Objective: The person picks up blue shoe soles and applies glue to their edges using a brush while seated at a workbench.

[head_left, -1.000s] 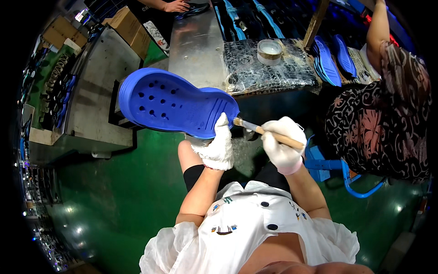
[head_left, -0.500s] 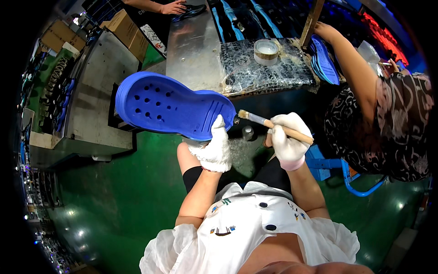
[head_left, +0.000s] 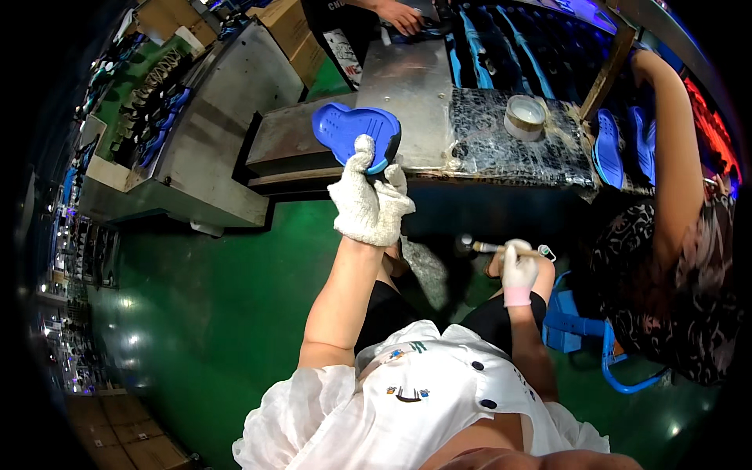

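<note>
Left hand (head_left: 370, 202), in a white knit glove, stretched forward and up at centre frame, arm nearly straight. It grips a blue clog (head_left: 356, 135) by its near end, thumb over the edge. The clog shows its ridged sole and sits at the front edge of the metal bench (head_left: 411, 86), upper centre of the frame; whether it rests on the bench or is held just above it cannot be told.

Right hand (head_left: 518, 270), also gloved, low and close to the body at centre right, closed around a small brush (head_left: 501, 248) that points to the left of the frame.

The bench is bare steel at the upper centre; its right part is covered with a dark, glossy, stained sheet (head_left: 501, 145). Green floor (head_left: 211, 313) below and to the left.

A round open tin (head_left: 525, 116) stands on the dark sheet, upper right; its contents cannot be made out. Blue soles (head_left: 609, 149) lie at the right end of the bench. A second person's arm (head_left: 674, 149) reaches in at the right edge. Another person's hand (head_left: 399, 16) works at the top centre. Cardboard boxes (head_left: 294, 35) stand at the upper left.
</note>
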A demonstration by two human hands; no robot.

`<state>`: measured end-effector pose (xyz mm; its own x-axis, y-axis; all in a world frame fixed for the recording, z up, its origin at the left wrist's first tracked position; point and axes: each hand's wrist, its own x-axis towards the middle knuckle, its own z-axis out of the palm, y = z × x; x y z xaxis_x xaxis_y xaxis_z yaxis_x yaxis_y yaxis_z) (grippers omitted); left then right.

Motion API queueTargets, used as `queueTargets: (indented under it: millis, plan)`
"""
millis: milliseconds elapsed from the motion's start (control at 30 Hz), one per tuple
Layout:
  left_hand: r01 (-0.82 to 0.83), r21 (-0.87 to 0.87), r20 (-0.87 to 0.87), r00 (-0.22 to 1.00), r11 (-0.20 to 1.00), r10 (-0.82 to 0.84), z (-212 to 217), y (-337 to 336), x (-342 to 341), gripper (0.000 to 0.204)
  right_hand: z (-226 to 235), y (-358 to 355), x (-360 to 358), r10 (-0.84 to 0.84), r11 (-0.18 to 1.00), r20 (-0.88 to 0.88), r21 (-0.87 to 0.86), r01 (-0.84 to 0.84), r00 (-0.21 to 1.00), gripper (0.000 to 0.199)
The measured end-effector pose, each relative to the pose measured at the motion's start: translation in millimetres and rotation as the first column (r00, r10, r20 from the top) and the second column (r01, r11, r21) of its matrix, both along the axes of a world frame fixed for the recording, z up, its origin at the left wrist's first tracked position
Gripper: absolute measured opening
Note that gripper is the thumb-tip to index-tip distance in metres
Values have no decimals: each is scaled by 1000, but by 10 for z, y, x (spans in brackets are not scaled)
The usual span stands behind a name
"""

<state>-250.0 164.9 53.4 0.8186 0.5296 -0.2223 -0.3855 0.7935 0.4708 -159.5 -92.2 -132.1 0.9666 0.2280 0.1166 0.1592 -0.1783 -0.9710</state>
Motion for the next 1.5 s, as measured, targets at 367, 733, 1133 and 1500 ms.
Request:
queueTargets:
  millis: [367, 733, 1133, 1500]
  plan:
    - [268, 37, -255, 934, 963, -250, 127, -664, 417, 15, -1076, -128, 15, -18, 976, -46, -217, 8, 999, 20]
    - [691, 595, -548, 723, 411, -421, -548, -1733, 1107, 39, -677, -114, 42, -44, 956, -283, -290, -42, 958, 33]
    - [549, 753, -477, 835, 362, -274, -510, -1927, 2619, 32, -1025, -144, 152, -35, 985, -294, -170, -16, 955, 22]
    - [980, 199, -957, 188, 26, 222, -2547, -702, -524, 22, -1510, 22, 113, 276, 961, -427, 107, -255, 861, 17]
